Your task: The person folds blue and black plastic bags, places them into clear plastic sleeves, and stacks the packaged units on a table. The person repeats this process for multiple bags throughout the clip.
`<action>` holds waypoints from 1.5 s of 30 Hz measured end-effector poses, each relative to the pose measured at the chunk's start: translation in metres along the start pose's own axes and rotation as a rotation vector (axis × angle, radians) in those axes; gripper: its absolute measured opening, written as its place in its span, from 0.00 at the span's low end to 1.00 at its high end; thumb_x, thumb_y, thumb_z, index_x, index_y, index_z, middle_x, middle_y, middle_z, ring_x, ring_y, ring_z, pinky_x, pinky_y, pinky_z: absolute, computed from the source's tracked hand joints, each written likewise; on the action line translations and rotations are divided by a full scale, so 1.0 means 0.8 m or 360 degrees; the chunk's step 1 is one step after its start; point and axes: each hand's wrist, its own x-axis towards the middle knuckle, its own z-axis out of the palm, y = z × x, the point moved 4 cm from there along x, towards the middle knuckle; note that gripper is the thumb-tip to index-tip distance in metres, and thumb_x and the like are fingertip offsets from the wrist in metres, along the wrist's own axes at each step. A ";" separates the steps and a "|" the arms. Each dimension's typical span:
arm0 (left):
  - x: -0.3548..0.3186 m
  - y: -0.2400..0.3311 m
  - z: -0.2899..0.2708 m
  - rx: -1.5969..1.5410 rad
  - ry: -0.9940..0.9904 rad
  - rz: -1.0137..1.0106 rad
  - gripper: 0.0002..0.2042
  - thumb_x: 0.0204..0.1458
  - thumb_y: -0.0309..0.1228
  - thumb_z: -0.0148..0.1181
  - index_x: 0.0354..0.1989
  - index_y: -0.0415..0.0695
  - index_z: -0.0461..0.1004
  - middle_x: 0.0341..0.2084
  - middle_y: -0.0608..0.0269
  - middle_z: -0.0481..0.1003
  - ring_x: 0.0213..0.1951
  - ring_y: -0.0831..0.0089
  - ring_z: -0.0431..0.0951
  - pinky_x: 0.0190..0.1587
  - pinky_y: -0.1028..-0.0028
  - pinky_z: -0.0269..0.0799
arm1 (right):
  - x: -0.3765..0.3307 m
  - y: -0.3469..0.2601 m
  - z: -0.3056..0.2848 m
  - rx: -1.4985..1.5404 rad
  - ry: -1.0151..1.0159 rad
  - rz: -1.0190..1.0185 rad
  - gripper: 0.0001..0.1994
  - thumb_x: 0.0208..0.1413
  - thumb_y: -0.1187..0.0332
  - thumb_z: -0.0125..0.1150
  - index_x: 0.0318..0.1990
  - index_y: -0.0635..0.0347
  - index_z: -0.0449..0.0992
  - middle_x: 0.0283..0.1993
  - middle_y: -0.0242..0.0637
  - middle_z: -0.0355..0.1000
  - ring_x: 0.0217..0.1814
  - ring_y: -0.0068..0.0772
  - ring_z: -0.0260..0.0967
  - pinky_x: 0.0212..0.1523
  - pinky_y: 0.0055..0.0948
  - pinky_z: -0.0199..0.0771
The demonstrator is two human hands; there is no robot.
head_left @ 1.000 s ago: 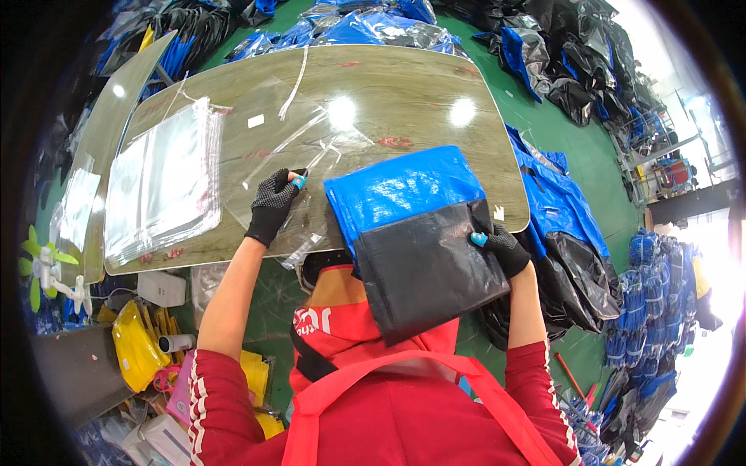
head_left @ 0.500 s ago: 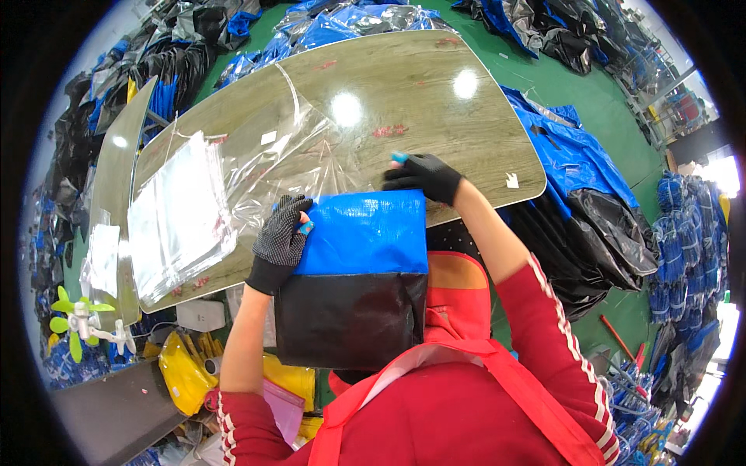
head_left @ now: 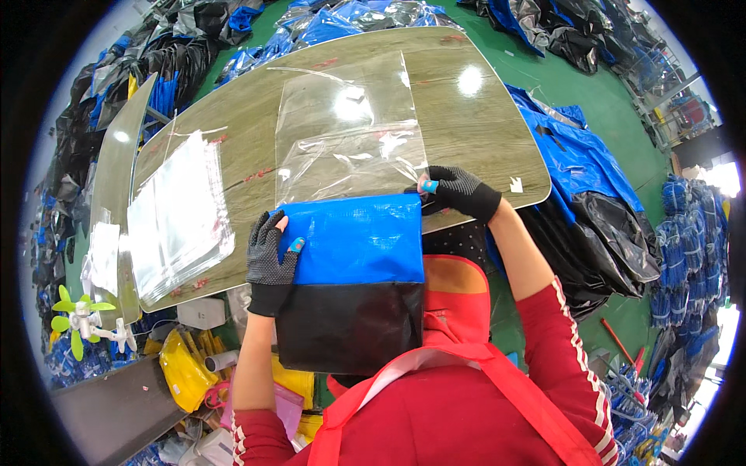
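Observation:
A folded blue-and-black tarp bundle [head_left: 350, 241] lies at the near edge of the table, its black part hanging toward me. My left hand [head_left: 270, 256], in a dark dotted glove with bare, blue-taped fingertips, grips its left edge, thumb on top. Beyond the bundle, a clear plastic bag [head_left: 350, 132] is spread flat, its near edge meeting the blue tarp's far edge. My right hand [head_left: 462, 193], gloved likewise, pinches at the bag's near right corner beside the bundle's far right corner. Its lower fingers are partly hidden.
A stack of clear plastic bags [head_left: 179, 217] lies on the left of the wood-grain table [head_left: 482, 132]. Blue-and-black tarp pieces [head_left: 579, 179] hang at the right. A small green-bladed fan [head_left: 80, 318] stands at the left, near yellow packets [head_left: 185, 369].
The crumpled clear bag now lies straightened beyond the bundle. My right hand has moved right and closed at its corner. My left hand has slid slightly left and nearer me.

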 end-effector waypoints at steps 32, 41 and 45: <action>0.090 0.027 0.093 0.0239 -0.0597 0.0459 0.13 0.45 0.38 0.65 0.39 0.49 0.77 0.43 0.58 0.75 0.47 0.56 0.73 0.51 0.61 0.68 | -0.279 0.099 0.016 0.0429 0.0971 0.0097 0.19 0.53 0.56 0.67 0.45 0.62 0.77 0.40 0.31 0.74 0.40 0.22 0.68 0.43 0.27 0.69; 0.119 0.034 0.134 -0.0305 -0.0198 0.0551 0.07 0.43 0.32 0.64 0.30 0.47 0.78 0.43 0.56 0.76 0.49 0.55 0.72 0.53 0.60 0.65 | -0.240 0.110 0.006 0.0510 0.0819 0.0099 0.20 0.53 0.57 0.67 0.47 0.63 0.77 0.41 0.32 0.75 0.41 0.21 0.69 0.44 0.27 0.71; 0.111 0.023 0.140 -0.0405 -0.0139 0.0543 0.07 0.43 0.35 0.65 0.28 0.47 0.78 0.42 0.56 0.77 0.48 0.56 0.73 0.52 0.61 0.66 | -0.236 0.109 0.001 0.0476 0.0772 0.0131 0.20 0.54 0.57 0.65 0.48 0.63 0.77 0.41 0.31 0.75 0.41 0.21 0.69 0.44 0.26 0.71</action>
